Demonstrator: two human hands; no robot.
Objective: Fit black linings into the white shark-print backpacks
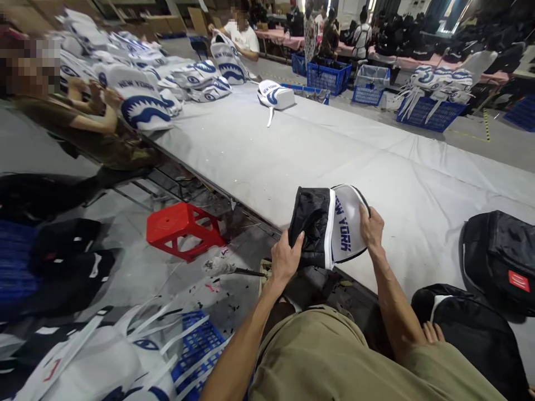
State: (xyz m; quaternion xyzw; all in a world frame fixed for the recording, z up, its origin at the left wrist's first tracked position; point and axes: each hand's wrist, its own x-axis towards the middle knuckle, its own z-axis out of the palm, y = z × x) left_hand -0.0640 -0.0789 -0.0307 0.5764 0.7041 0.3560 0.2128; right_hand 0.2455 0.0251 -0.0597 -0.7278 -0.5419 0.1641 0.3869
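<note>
Crates of blue plastic line the upper right of the frame: one blue crate [422,114] is heaped with white shark-print bags, a second [328,77] holds dark goods too small to make out, and a pale bin [370,83] stands between them. At the lower left, another blue basket [196,348] spills white bags and straps. Just below centre, a half-turned bag [330,225], black lining on one side and white lettered panel on the other, is held at the near edge of the grey table [334,150]. The left hand [286,259] pinches the black lining from below; the right hand [371,228] grips the white panel's right rim.
</note>
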